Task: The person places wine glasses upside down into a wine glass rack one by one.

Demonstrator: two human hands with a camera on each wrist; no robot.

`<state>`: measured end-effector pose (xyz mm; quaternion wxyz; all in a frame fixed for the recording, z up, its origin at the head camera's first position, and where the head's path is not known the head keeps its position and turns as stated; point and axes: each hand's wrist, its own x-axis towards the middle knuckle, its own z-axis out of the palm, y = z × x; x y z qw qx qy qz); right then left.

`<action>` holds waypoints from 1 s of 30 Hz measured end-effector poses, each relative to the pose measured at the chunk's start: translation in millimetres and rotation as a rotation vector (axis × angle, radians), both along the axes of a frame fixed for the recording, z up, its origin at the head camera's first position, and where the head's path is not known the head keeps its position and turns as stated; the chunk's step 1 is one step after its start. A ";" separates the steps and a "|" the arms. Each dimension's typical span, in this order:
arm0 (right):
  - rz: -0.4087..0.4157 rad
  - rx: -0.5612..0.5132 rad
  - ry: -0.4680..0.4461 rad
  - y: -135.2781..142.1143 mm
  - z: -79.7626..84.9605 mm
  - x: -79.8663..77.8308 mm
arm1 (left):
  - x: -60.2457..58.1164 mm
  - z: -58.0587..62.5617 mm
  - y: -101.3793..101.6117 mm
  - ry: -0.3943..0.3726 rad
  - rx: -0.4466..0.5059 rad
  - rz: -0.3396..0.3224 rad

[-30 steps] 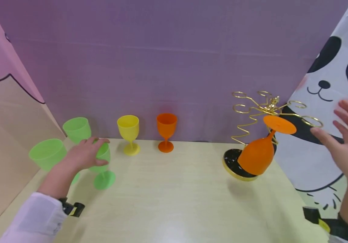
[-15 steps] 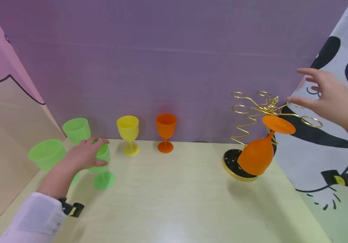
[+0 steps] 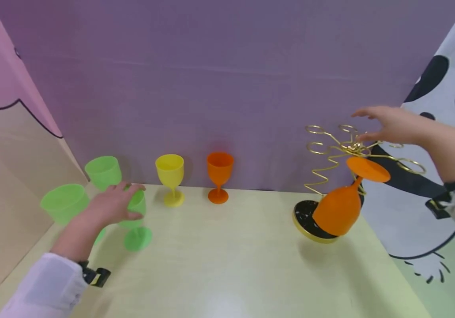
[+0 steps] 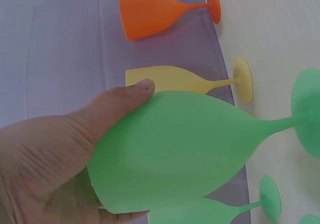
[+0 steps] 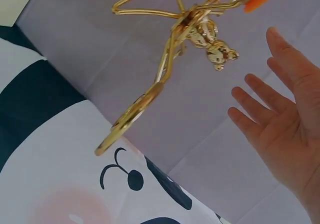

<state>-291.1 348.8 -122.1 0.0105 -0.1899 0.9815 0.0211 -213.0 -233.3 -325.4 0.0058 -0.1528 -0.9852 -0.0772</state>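
Observation:
My left hand [image 3: 110, 205] holds a green goblet [image 4: 175, 144] by its bowl, thumb along one side, at the table's left. The goblet's foot [image 3: 137, 239] points down. Beside it stand two more green goblets, one [image 3: 103, 172] farther back and one [image 3: 64, 203] at the far left, partly hidden by my arm. My right hand [image 3: 396, 125] hovers over the top of a gold wire rack [image 5: 172, 49], fingers spread and holding nothing. From that rack an orange goblet [image 3: 336, 210] hangs upside down, its foot uppermost.
A yellow goblet [image 3: 170, 172] and a second orange goblet [image 3: 219, 170] stand upright along the table's back edge. The rack's round black base [image 3: 306, 216] is at the right. A purple cloth wall [image 3: 227, 79] rises behind; printed panels flank both sides.
My right hand has moved left, from beside the rack to over its top, first rising and then dipping. The left hand and its goblet stay in place. The view has shifted slightly.

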 end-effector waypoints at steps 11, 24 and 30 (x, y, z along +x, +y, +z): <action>0.056 0.017 -0.062 0.9 -19.5 -15.7 | -1.7 -3.1 -2.4 0.027 -0.005 -0.010; 0.093 0.082 -0.021 4.8 -20.8 -22.3 | -0.3 -2.9 -5.3 0.031 0.008 -0.011; 0.084 0.102 -0.017 7.7 -21.9 -22.6 | 0.6 -2.1 -4.5 0.029 0.011 -0.011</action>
